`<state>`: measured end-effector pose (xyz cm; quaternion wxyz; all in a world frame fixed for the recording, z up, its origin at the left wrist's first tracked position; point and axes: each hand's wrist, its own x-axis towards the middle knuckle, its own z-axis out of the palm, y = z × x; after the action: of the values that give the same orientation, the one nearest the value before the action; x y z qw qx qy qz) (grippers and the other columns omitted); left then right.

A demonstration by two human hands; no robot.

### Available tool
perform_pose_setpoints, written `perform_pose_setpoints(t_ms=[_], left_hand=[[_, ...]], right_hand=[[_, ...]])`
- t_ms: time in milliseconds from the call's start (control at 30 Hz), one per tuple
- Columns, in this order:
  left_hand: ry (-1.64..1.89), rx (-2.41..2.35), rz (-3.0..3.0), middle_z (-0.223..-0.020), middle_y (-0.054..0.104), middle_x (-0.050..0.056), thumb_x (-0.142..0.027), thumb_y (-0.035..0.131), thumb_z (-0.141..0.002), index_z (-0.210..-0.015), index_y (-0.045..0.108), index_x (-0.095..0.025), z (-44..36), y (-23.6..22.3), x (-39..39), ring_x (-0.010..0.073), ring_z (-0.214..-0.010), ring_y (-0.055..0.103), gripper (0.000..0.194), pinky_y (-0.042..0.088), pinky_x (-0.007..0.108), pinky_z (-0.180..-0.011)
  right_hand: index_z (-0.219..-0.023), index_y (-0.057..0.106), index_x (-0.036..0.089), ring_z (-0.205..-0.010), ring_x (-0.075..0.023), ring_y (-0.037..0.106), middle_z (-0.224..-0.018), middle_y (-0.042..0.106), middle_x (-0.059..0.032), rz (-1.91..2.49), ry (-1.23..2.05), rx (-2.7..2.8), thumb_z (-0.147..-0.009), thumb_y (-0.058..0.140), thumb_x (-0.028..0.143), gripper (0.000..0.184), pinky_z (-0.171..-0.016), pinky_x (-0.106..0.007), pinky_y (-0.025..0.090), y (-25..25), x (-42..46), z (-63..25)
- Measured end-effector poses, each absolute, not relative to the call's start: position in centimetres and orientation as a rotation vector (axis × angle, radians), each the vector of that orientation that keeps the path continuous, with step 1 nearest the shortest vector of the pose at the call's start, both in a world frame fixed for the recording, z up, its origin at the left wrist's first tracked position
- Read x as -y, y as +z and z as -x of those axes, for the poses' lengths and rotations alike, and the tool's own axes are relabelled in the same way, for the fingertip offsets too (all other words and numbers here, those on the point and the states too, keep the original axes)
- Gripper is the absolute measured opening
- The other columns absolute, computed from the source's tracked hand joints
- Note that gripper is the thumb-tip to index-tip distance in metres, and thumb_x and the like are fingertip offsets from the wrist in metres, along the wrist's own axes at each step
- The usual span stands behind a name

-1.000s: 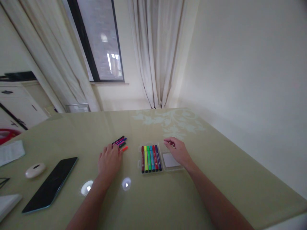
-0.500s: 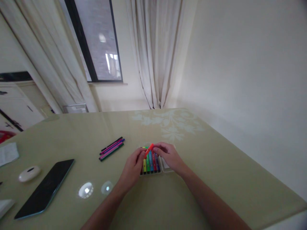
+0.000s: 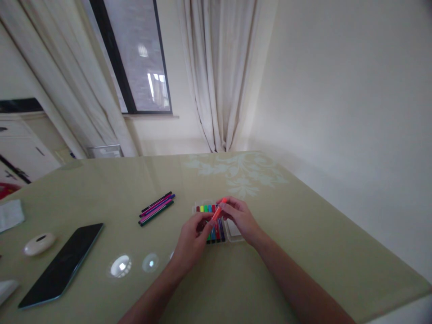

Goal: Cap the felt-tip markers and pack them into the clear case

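Note:
An orange marker is held tilted above an open clear plastic case. My left hand pinches its lower end. At its upper end, the thumb and fingers of my right hand are closed round it. Several colored markers lie side by side in the case, partly hidden by my left hand. To the left on the table, several slim pens in black, purple, pink and green lie in a loose bundle.
On the left of the table are a dark tablet, a white oval object and a folded white cloth or tissue. A wall borders the table on the right; curtains and a window stand behind.
Both hands have shifted slightly right with the orange marker, which now hangs over the right part of the marker row. More of the markers' upper ends show on the left.

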<state>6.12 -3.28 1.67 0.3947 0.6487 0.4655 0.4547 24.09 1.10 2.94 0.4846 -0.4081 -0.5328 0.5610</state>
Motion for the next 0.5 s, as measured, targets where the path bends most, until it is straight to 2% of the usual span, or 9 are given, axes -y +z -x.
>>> perform_pose_setpoints(t_ms=[133,200,300,400,500], left_hand=[[1.166,-1.225,-1.692,-0.096,0.073,0.006,-0.046,0.059,-0.096,-0.107,0.071,-0.019,-6.1,1.8,3.3,0.0193,-0.080,0.066,0.032,0.052,0.028,-0.070],[1.148,-1.251,-1.766,-0.097,0.074,0.006,-0.045,0.050,-0.101,-0.107,0.071,-0.020,-6.1,1.8,3.3,0.0201,-0.083,0.067,0.034,0.053,0.030,-0.074],[1.062,-1.294,-2.022,-0.109,0.073,0.009,-0.038,0.035,-0.107,-0.116,0.070,-0.022,-5.8,1.2,3.3,0.0225,-0.098,0.067,0.039,0.052,0.036,-0.088],[0.886,-1.347,-2.362,-0.125,0.070,0.009,-0.034,0.039,-0.106,-0.128,0.065,-0.024,-5.4,0.2,3.2,0.0262,-0.115,0.063,0.035,0.047,0.043,-0.101],[0.737,-1.402,-2.542,-0.127,0.069,0.009,-0.035,0.045,-0.105,-0.128,0.064,-0.024,-5.1,0.0,3.1,0.0269,-0.117,0.061,0.032,0.046,0.045,-0.102]], right_hand=[[-0.104,0.075,0.017,-0.079,-0.0186,0.068,-0.087,0.076,-0.0056,1.005,1.357,1.317,-0.082,0.075,0.050,0.040,-0.073,-0.031,0.050,2.9,-1.2,-24.2],[-0.112,0.074,0.018,-0.083,-0.0192,0.070,-0.092,0.077,-0.0066,1.015,1.340,1.303,-0.082,0.076,0.049,0.043,-0.075,-0.031,0.051,2.8,-1.4,-24.5],[-0.118,0.073,0.018,-0.082,-0.0187,0.069,-0.093,0.078,-0.0072,1.045,1.269,1.273,-0.082,0.076,0.048,0.048,-0.073,-0.030,0.050,2.6,-2.2,-25.5],[-0.119,0.073,0.016,-0.075,-0.0179,0.067,-0.086,0.076,-0.0065,1.113,1.179,1.235,-0.081,0.074,0.051,0.052,-0.070,-0.031,0.050,2.5,-3.0,-26.8],[-0.111,0.074,0.015,-0.072,-0.0178,0.064,-0.080,0.072,-0.0052,1.187,1.139,1.312,-0.082,0.071,0.053,0.047,-0.068,-0.031,0.050,2.3,-3.4,-27.8]])
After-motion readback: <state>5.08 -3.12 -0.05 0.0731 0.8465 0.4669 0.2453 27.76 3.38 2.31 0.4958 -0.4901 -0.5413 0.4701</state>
